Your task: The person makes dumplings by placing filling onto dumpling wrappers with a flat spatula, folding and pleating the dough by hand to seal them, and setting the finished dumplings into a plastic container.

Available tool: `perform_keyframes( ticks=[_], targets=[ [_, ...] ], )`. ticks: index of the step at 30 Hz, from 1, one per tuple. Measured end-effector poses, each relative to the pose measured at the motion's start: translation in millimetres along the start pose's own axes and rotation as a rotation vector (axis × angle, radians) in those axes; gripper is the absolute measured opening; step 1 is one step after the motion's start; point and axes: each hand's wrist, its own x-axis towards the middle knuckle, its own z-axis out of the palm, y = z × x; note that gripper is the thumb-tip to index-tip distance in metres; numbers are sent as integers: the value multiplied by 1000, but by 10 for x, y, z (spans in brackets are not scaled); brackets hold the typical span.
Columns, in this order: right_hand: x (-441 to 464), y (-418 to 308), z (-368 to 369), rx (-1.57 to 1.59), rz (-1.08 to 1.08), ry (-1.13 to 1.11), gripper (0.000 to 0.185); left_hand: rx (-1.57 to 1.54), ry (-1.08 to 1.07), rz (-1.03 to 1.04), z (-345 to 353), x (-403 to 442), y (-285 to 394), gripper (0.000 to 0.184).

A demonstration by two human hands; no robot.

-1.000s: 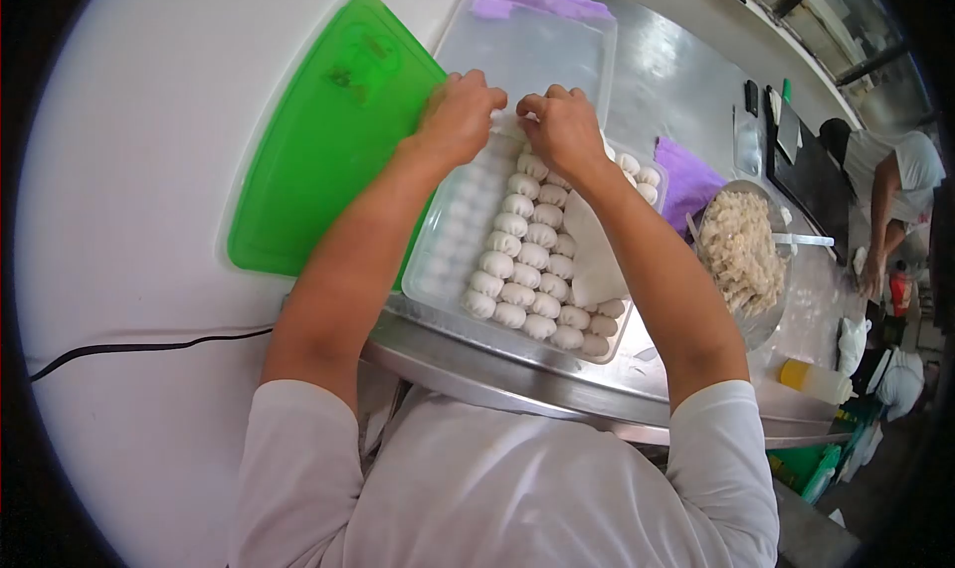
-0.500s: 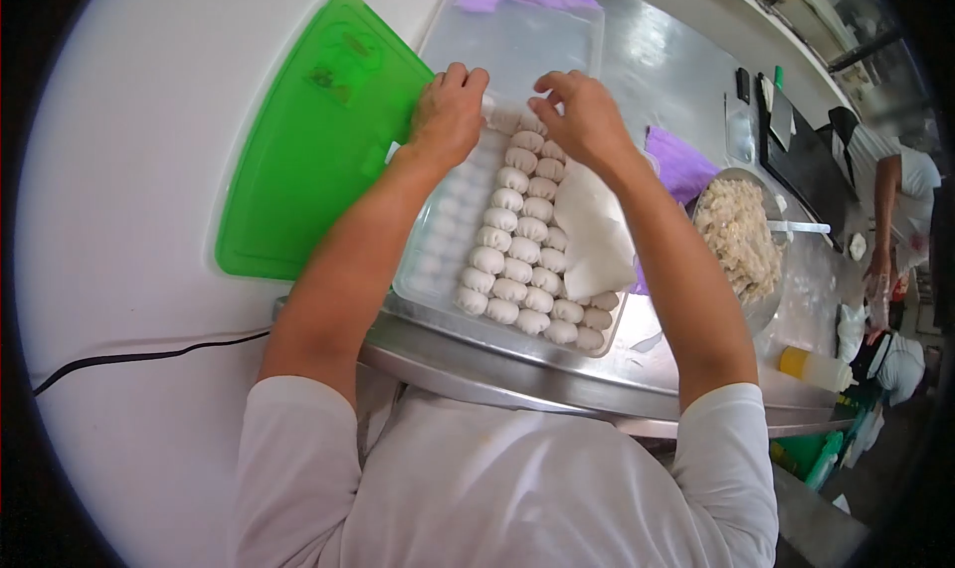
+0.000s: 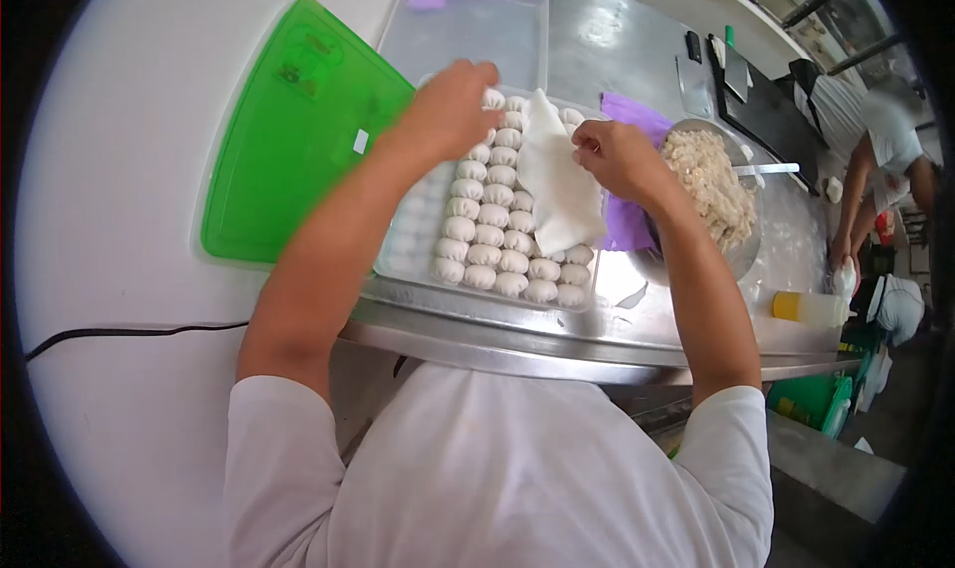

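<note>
Rows of plump white dumplings (image 3: 482,255) fill the right part of a clear plastic tray (image 3: 398,260). Over the upper left rows hovers my left hand (image 3: 453,110), slightly blurred, its fingers apart with a dumpling visible between them. A limp white cloth (image 3: 562,195) lies across the dumplings on the right side. At that cloth's upper right edge, my right hand (image 3: 617,158) has its fingers curled together and appears to pinch it; the fingertips are partly hidden. Several dumplings show beyond the cloth's lower edge.
Left of the tray is a green lid (image 3: 279,160). A bowl of pale filling (image 3: 706,190) with a spatula (image 3: 766,169) stands at right, beside a purple cloth (image 3: 625,220). A yellow-filled bottle (image 3: 806,307) lies near the table's edge. Another person (image 3: 885,135) works at far right.
The white cloth now reaches further up over the dumplings. My right hand has come down to its edge. My left hand has moved from the tray's far edge over the rows. The view has shifted.
</note>
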Motion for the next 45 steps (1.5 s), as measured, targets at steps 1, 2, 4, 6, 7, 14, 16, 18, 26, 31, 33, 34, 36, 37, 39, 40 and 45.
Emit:
perform_keyframes(
  ticks=[1,2,4,6,7,14,16,18,26,31,33,34,36,37,39,40,45],
  targets=[
    [-8,41,73,-3,0,8,28,-72,-99,82,37,-18,63,41],
    [10,72,139,-38,1,110,28,-139,-157,92,75,-35,131,35],
    [29,45,185,-71,6,218,29,-166,-143,59,88,-71,225,35],
    [74,24,211,-9,120,139,30,-194,-130,26,54,-77,272,34],
    [96,26,230,-8,122,144,30,-214,-157,3,17,-73,274,35],
    [38,-55,193,224,132,57,21,-462,-136,-131,67,-39,124,55],
    [-60,-89,161,333,64,49,17,-614,-120,-170,190,-33,35,68],
    [-163,-110,109,643,-38,-20,16,-766,-107,-206,313,-9,-46,82],
    [-387,-183,-94,767,-56,-33,24,-1501,-498,-247,93,-107,212,35],
    [-367,102,129,695,-69,-152,30,-1557,-321,-211,15,-123,174,31],
    [-454,18,82,1119,33,-114,29,-1564,-315,-258,-71,-140,137,31],
    [-446,48,72,1120,34,-113,29,-1573,-307,-301,-131,-149,128,32],
    [-417,108,5,1113,72,-152,29,-1514,-315,-353,-233,-185,103,30],
    [-408,97,-14,1115,73,-144,29,-1457,-325,-407,-263,-198,116,28],
    [-369,34,-39,1178,32,-115,27,-1418,-297,-421,-294,-270,155,26],
    [-334,30,-80,1181,29,-120,27,-1376,-260,-432,-309,-315,158,24],
    [-227,27,-206,953,-58,-186,23,-1405,-125,-319,-346,-664,247,21]
  ],
)
